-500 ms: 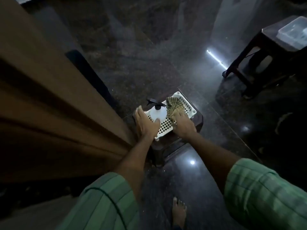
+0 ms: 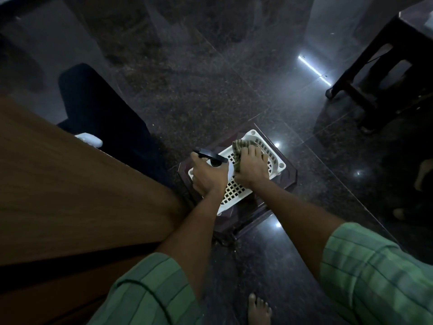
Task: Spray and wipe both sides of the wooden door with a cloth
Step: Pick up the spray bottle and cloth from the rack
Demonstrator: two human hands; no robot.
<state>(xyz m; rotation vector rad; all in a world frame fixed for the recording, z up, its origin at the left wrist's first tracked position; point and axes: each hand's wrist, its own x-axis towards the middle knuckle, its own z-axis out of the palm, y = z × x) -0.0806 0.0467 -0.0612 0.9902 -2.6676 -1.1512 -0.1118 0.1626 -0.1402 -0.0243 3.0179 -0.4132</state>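
Note:
The wooden door (image 2: 77, 195) fills the left side, brown and seen edge-on. A white perforated basket (image 2: 276, 164) sits on a low dark stool (image 2: 288, 181) beside it. My left hand (image 2: 208, 177) grips the white spray bottle with a black trigger head (image 2: 212, 156) inside the basket. My right hand (image 2: 251, 166) grips a striped olive cloth (image 2: 239, 147) over the basket. Both forearms reach down from green striped sleeves.
Dark polished stone floor (image 2: 210, 90) reflects lights. A dark wooden table (image 2: 384, 66) stands at the upper right. A dark object (image 2: 105, 113) and a white door handle (image 2: 90, 139) lie behind the door's edge. My bare foot (image 2: 259, 310) shows at the bottom.
My left hand has curled round the spray bottle. My right hand has gathered the cloth into its fingers. The view has tilted lower and nearer to the basket.

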